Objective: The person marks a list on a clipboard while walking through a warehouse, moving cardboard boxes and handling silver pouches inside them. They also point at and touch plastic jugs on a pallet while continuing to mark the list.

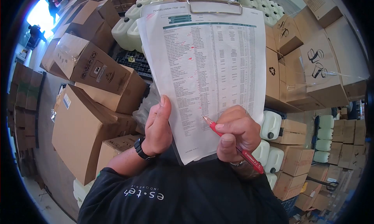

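Observation:
A clipboard with a metal clip [215,6] holds several printed sheets [218,79], tilted up in front of my chest. The top sheet carries a long table of small print with red pen marks down its left half. My left hand [157,126] supports the clipboard at its lower left edge, thumb up along the side and the other fingers hidden behind it. In my right hand [238,132] a red pen [249,161] is pinched between thumb and fingers. Its tip points at the lower middle of the page, close over the printed rows.
Large cardboard boxes [78,130] are piled on the left, some with open flaps. Whitish jerrycans [270,125] stand on the right beside more stacked boxes [298,160]. Black pallets [134,62] lie behind the clipboard. Far left, people [36,32] are near a bright opening.

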Tool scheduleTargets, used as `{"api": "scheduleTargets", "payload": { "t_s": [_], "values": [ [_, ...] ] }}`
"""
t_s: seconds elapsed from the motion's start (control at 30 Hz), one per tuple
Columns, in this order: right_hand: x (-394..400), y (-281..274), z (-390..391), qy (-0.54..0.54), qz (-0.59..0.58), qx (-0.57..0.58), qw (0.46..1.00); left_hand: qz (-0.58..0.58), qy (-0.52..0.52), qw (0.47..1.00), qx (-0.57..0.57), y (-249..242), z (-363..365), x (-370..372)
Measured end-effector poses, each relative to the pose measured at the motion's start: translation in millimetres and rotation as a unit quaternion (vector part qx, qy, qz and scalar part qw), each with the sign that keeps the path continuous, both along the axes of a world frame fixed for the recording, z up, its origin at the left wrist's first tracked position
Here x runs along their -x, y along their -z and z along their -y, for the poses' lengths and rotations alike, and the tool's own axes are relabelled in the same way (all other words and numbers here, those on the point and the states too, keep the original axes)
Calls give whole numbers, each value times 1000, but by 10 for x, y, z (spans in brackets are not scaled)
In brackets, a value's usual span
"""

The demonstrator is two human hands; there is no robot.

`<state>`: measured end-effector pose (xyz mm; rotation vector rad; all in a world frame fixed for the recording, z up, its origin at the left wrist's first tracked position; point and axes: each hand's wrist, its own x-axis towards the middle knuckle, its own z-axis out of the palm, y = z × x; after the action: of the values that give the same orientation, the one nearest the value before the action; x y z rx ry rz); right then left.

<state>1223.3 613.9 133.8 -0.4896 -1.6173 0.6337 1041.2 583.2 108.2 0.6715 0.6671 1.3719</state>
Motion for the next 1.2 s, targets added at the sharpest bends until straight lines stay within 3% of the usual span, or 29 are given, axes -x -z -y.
{"api": "scheduleTargets", "payload": {
  "t_s": [0.27,0.4,0.47,0.87,0.97,1.2],
  "values": [
    [-17,-26,46,22,41,28,999,-61,-30,997,27,-2,28,-35],
    [-17,-29,58,21,41,33,998,-1,2,1000,-4,18,40,-22],
    [-12,-30,68,31,42,33,998,-69,-42,996,37,-20,48,-56],
    [-17,-4,72,42,63,13,997,-94,-41,994,33,-86,84,-76],
    [-19,2,69,42,59,10,997,-50,0,999,-15,-26,95,-21],
    [-24,14,79,41,65,16,997,-43,2,999,-11,-12,94,-27]
  ]
}}
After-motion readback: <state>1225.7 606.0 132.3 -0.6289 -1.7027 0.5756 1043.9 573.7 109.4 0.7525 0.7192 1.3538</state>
